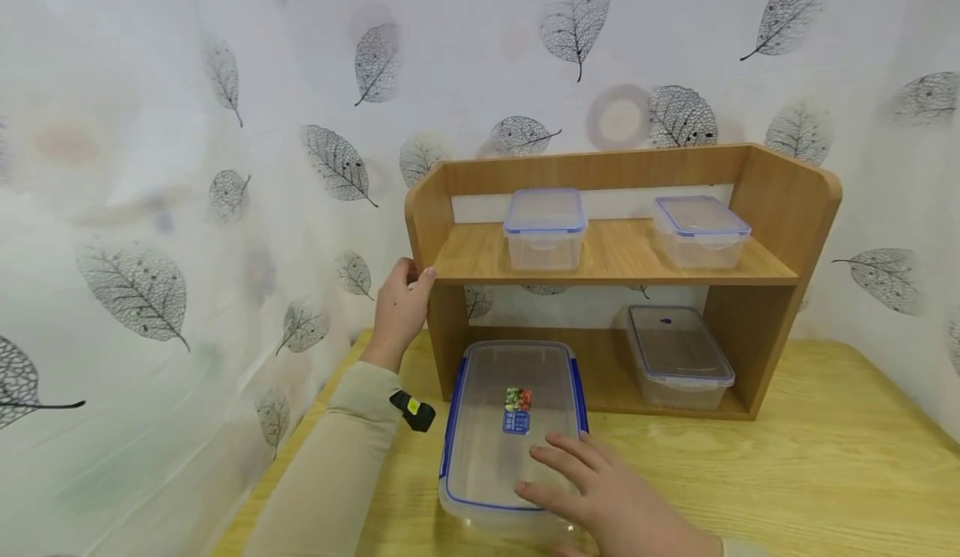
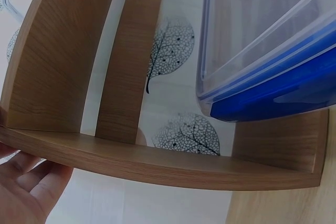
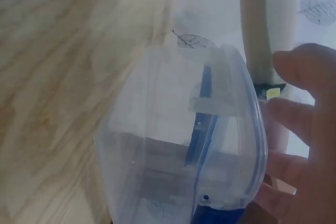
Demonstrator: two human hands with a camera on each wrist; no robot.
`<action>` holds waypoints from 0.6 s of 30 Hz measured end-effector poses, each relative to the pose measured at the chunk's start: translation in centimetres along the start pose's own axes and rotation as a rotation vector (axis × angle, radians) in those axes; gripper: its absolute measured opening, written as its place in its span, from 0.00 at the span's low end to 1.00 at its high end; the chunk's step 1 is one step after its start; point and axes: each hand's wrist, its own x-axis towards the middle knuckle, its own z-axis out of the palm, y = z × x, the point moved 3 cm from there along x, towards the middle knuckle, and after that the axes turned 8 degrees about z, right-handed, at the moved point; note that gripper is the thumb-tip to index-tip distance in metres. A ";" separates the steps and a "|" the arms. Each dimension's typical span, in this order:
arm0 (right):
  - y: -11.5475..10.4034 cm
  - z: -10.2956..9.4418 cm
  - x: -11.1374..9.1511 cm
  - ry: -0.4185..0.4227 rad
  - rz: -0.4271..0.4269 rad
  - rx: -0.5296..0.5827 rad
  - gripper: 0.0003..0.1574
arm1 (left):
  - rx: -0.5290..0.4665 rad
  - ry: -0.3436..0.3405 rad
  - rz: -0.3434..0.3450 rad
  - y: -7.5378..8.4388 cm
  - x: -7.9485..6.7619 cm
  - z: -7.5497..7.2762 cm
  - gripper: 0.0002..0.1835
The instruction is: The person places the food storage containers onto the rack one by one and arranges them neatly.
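Note:
A large clear plastic food container has a blue-edged lid with a small printed label. It lies on the table, its far end at the lower compartment of a two-tier wooden shelf. My left hand grips the shelf's left side panel, thumb at the front edge; in the left wrist view its fingers bend at the panel's outer face. Over the near right part of the lid, my right hand has its fingers spread. The right wrist view shows that hand's fingers beside the container's lid edge.
Two small lidded containers stand on the upper tier, one left of centre and one at the right. A medium container sits in the lower right. Behind the wooden table hangs a leaf-patterned curtain.

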 end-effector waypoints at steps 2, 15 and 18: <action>-0.3 0.2 -0.2 -0.018 -0.032 -0.014 0.41 | -0.001 -0.001 -0.001 0.0 0.0 0.0 0.22; -1.0 1.1 -0.9 -0.059 -0.076 -0.063 0.38 | -0.011 -0.004 -0.019 0.2 0.0 0.2 0.23; -1.1 1.2 -1.0 -0.059 -0.070 -0.059 0.37 | -0.012 -0.001 -0.022 0.2 -0.2 0.2 0.22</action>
